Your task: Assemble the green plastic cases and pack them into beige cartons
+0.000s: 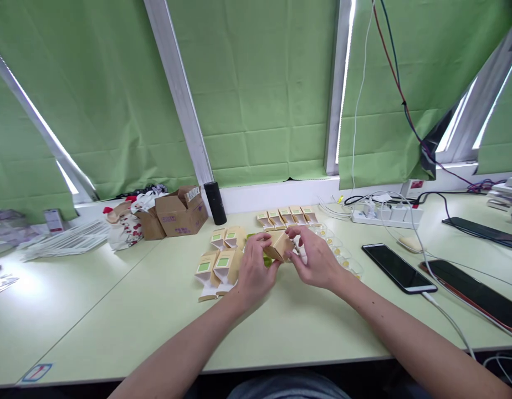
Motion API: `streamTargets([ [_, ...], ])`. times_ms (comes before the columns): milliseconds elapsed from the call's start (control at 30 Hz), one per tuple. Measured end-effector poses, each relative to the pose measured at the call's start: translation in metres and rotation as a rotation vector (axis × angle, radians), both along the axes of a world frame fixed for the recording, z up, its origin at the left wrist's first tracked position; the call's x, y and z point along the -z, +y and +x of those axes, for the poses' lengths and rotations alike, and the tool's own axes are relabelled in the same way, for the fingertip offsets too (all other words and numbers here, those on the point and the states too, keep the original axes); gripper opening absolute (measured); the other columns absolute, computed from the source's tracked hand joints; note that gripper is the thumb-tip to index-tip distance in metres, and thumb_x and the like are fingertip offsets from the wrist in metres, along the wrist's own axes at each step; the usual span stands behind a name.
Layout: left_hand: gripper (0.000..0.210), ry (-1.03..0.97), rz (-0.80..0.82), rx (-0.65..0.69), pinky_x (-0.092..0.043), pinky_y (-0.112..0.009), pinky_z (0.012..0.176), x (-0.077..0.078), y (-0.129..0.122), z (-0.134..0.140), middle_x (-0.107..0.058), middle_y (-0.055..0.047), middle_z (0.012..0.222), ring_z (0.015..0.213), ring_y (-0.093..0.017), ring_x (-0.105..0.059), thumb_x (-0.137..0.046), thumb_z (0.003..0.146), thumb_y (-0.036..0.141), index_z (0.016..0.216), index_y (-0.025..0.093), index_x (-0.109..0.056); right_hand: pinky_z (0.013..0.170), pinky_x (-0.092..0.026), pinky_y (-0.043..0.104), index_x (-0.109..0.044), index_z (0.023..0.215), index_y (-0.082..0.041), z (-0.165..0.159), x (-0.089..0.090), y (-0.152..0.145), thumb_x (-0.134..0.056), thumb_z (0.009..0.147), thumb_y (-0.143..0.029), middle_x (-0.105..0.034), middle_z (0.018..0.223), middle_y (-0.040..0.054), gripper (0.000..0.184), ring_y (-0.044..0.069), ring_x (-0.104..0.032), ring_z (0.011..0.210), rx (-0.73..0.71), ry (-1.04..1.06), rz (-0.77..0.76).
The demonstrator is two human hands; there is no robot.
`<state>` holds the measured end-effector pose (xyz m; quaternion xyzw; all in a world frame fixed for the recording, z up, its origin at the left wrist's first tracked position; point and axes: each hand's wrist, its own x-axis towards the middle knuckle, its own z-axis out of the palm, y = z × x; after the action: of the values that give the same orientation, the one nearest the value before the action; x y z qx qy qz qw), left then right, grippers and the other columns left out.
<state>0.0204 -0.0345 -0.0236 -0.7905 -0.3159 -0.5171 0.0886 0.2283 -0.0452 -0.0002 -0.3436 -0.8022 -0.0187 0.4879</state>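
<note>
Between my hands is a small kraft cardboard box (pixel 280 247), raised a little above the table and tilted. My left hand (pixel 256 263) grips its left side with fingers and thumb. At its right end, the fingertips of my right hand (pixel 314 257) pinch the edge. Left of my hands stand several open kraft boxes (pixel 226 266) with green labels and flaps folded out. Behind my hands is a row of similar boxes (pixel 286 216). Several clear round plastic pieces with yellow centres (pixel 341 252) lie beyond my right hand. Something green beneath the held box is mostly hidden.
A black cylinder (pixel 215 203) and an open brown carton (pixel 181 211) stand at the back left, beside a printed cloth bag (pixel 123 230). On the right lie a phone (pixel 399 267) with a cable, another dark phone (pixel 476 293) and a white power strip (pixel 387 216).
</note>
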Motion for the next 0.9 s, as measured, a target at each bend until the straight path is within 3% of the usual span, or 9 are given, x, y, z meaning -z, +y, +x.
streamTargets([
  [167, 0.044, 0.054, 0.138, -0.049, -0.059, -0.053, 0.099, 0.000, 0.007, -0.005, -0.060, -0.014, 0.131, 0.126, -0.031, -0.063, -0.067, 0.091, 0.008, 0.124, 0.025, -0.044, 0.070, -0.053, 0.041, -0.044, 0.123, -0.024, -0.015, -0.002, 0.002, -0.057, 0.096, -0.021, -0.067, 0.113, 0.0129, 0.030, 0.027, -0.065, 0.084, 0.017, -0.089, 0.053],
  [500, 0.037, 0.213, 0.209, -0.129, -0.059, -0.053, 0.098, 0.001, 0.011, -0.014, -0.063, -0.014, 0.129, 0.122, -0.031, -0.065, -0.062, 0.094, 0.008, 0.123, 0.025, -0.048, 0.079, -0.059, 0.045, -0.040, 0.119, -0.026, -0.028, 0.013, 0.005, -0.054, 0.089, -0.009, -0.063, 0.122, 0.0140, 0.036, 0.030, -0.068, 0.101, 0.003, -0.062, 0.051],
  [700, 0.035, 0.285, 0.208, -0.141, -0.059, -0.052, 0.096, 0.003, 0.013, -0.016, -0.064, -0.015, 0.128, 0.121, -0.032, -0.065, -0.059, 0.096, 0.009, 0.126, 0.024, -0.050, 0.081, -0.062, 0.047, -0.035, 0.133, -0.025, -0.034, 0.019, 0.006, -0.054, 0.090, -0.007, -0.058, 0.124, 0.0156, 0.050, 0.032, -0.067, 0.111, -0.015, -0.019, 0.033],
  [900, 0.038, 0.305, 0.205, -0.157, -0.060, -0.051, 0.097, 0.000, 0.007, -0.011, -0.063, -0.016, 0.128, 0.121, -0.033, -0.064, -0.059, 0.097, 0.009, 0.131, 0.022, -0.048, 0.076, -0.062, 0.046, -0.028, 0.142, -0.022, -0.036, 0.025, 0.009, -0.052, 0.088, -0.008, -0.057, 0.121, 0.0157, 0.062, 0.028, -0.068, 0.095, 0.024, 0.001, 0.071],
])
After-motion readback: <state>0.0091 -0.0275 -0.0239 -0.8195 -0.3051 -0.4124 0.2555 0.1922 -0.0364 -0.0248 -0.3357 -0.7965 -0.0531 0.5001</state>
